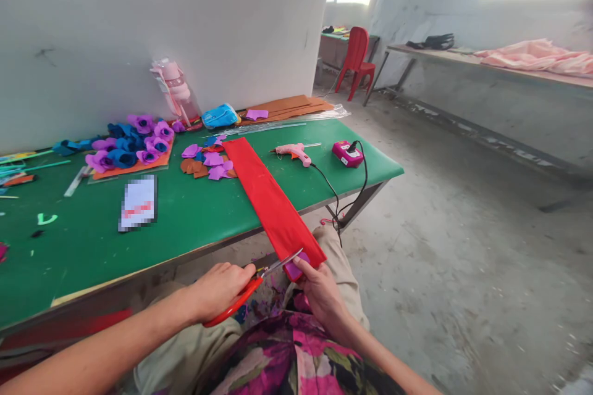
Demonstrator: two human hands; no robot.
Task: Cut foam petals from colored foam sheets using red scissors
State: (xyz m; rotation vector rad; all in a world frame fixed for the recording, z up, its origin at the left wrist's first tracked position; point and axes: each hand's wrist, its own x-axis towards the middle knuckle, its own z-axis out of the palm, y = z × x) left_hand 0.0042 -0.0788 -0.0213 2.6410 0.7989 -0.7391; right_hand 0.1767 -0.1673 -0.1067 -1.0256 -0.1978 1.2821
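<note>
My left hand [225, 287] is wrapped round the handles of a pair of scissors [241, 304] with red grips. The scissors' blades point up and right, at the near end of a long red strip of fabric or felt [273, 197]. My right hand [319, 287] pinches that end, with a small purple piece [295, 266] lying against the red. From there the strip runs over the table edge and across the tabletop. Beyond its far end lie loose purple, blue and brown cut petals [215, 163].
On the green table [194, 216] are purple and blue flowers [134, 145], a pixelated phone-like object [138, 202], a pink glue gun [294, 152] and a magenta power box [347, 154] with a hanging cable. A pink bottle [175, 89] stands by the white partition [231, 37].
</note>
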